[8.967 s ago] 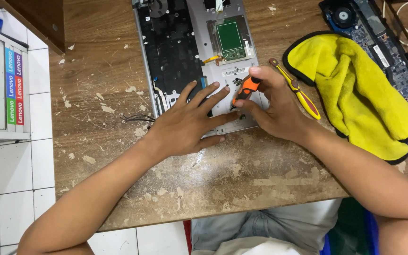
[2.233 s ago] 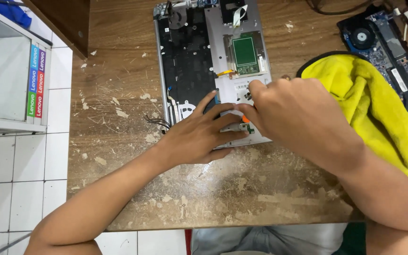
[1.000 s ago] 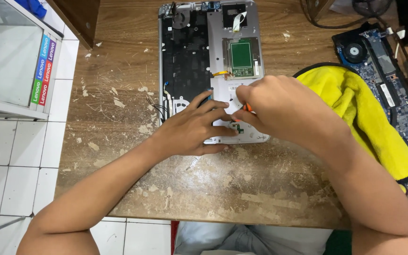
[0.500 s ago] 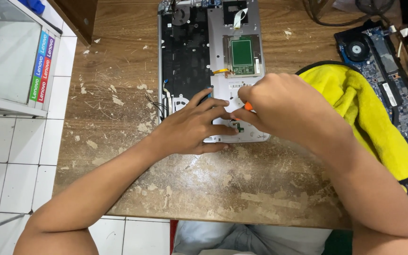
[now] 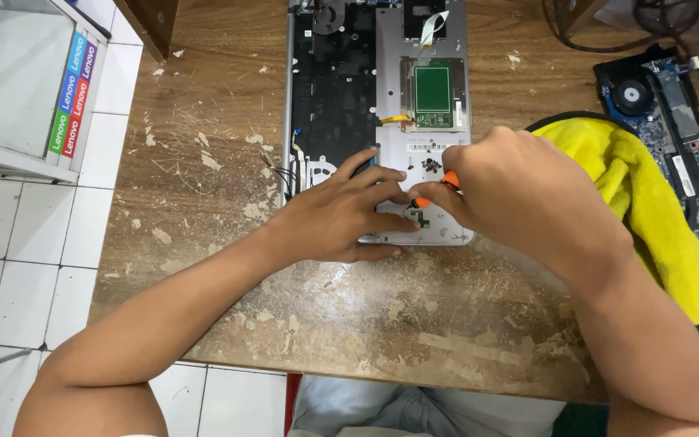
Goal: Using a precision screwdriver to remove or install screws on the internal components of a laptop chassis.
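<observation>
Both hands on opened laptop base (image 5: 341, 89): left hand (image 5: 341, 218) flat, released; right hand (image 5: 519, 198) at 3 o'clock grasping, prob., orange screwdriver (image 5: 434, 188).

Two bare forearms, no sleeves, no rings or watch on the hands (image 5: 341, 214), pale grey trousers (image 5: 414, 409)

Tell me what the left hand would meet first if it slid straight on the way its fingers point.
Probably the right hand: the left hand lies flat on the opened laptop base with its fingertips aimed right, nearly touching the right hand's fingers around the orange-handled tool. The gap between them is hard to judge.
</observation>
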